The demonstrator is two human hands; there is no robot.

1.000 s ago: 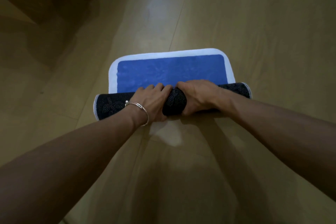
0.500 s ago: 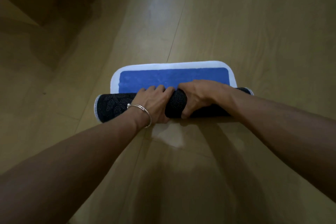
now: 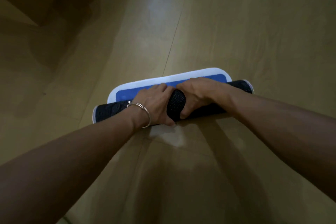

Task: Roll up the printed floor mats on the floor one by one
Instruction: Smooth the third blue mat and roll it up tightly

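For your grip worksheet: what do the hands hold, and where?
Both left hand and right hand grip the rolled dark-backed blue floor mat at its middle.

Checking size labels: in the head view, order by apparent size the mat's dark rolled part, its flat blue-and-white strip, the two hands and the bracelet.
1. Dark rolled part, longest, though partly covered.
2. Flat blue-and-white strip, somewhat shorter.
3. Left hand and right hand: alike, not ranked.
4. Bracelet.
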